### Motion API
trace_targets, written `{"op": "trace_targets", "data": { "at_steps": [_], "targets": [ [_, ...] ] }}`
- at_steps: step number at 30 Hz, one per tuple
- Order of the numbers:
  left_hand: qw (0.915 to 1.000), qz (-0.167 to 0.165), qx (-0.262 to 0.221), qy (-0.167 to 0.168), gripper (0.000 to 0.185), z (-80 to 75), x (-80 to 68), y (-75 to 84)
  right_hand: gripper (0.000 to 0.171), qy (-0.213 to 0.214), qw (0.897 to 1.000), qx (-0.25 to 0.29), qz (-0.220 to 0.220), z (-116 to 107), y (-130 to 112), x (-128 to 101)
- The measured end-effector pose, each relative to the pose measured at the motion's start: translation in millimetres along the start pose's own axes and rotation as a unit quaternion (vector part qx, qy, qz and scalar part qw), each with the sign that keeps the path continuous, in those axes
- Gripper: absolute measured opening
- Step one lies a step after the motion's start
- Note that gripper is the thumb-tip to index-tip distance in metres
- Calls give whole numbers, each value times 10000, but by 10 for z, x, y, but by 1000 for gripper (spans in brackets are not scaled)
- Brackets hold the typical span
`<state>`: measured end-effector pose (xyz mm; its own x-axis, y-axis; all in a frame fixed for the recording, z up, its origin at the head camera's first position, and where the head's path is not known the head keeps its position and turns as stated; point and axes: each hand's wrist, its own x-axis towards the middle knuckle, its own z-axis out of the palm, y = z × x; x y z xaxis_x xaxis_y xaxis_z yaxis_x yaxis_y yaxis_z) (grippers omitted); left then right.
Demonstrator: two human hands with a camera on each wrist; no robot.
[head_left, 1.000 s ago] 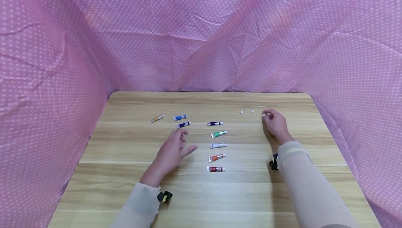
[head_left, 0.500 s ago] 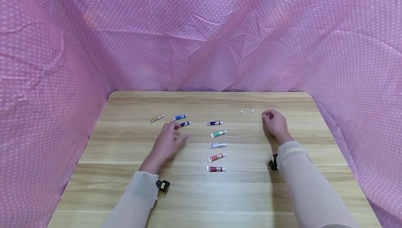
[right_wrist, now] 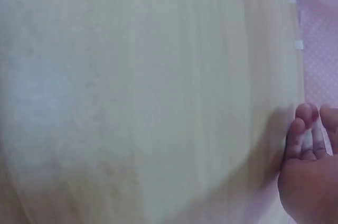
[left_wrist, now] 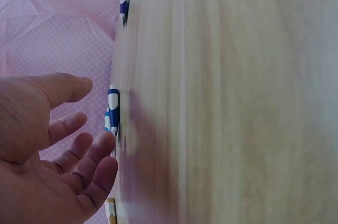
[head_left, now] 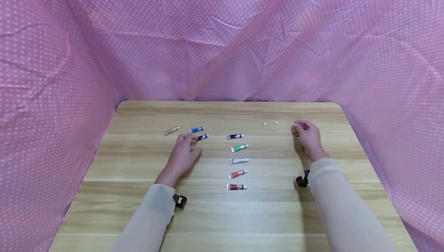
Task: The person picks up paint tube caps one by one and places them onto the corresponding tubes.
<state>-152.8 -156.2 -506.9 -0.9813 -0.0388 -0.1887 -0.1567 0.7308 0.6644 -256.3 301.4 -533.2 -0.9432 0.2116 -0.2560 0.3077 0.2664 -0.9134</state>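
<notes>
Smooth and pale, the wood-grain table (head_left: pixel 215 213) has rounded far corners and is walled on three sides by crinkled pink cloth (head_left: pixel 69 51) with small white dots. Toward the far left corner, the left hand (head_left: pixel 183 152) lies with fingers relaxed and spread, gripping nothing, its fingertips just beside a small dark blue paint tube (head_left: pixel 202 137) with a white end. Toward the far right corner, the right hand (head_left: pixel 306 135) hovers loosely curled; whether it pinches anything I cannot tell.
</notes>
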Motion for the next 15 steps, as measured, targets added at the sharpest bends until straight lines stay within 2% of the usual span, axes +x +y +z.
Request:
{"op": "trace_targets", "data": {
  "at_steps": [6, 13, 15],
  "targets": [
    [9999, -27, 60, 154, 41, 4, 63, -7, 27, -8, 9900, 1371, 334, -102, -28, -89],
    [9998, 80, 41, 183, 39, 35, 136, -50, 15, -86, 9729, 2299, 214, -223, -57, -269],
    [9998, 101, 79, 161, 40, 41, 152, -59, 14, -162, 9636, 2665, 167, -266, -67, -336]
  ]
}}
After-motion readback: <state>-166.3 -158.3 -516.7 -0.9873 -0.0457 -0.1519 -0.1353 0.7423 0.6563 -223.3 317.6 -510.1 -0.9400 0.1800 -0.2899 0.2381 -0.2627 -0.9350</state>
